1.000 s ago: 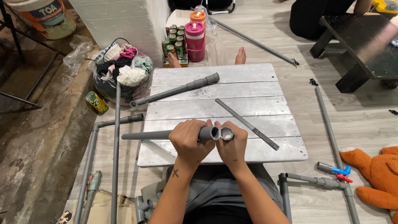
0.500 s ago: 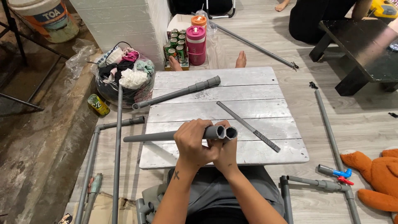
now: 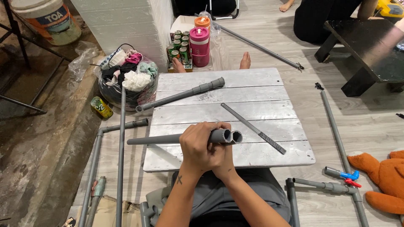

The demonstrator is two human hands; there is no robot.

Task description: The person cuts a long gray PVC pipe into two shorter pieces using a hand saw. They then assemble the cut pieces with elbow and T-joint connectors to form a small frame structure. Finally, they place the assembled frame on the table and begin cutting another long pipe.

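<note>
Both hands clasp smooth grey plastic pipe (image 3: 168,139) over whitewashed plank table (image 3: 261,80)

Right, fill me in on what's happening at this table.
A person sits at a low whitewashed plank table, both hands clasped together over its near edge. The left hand wraps a long grey pipe that sticks out leftward; the right hand sits under it by a short grey fitting at the pipe's end. A hacksaw blade and another grey pipe lie on the table.
</note>
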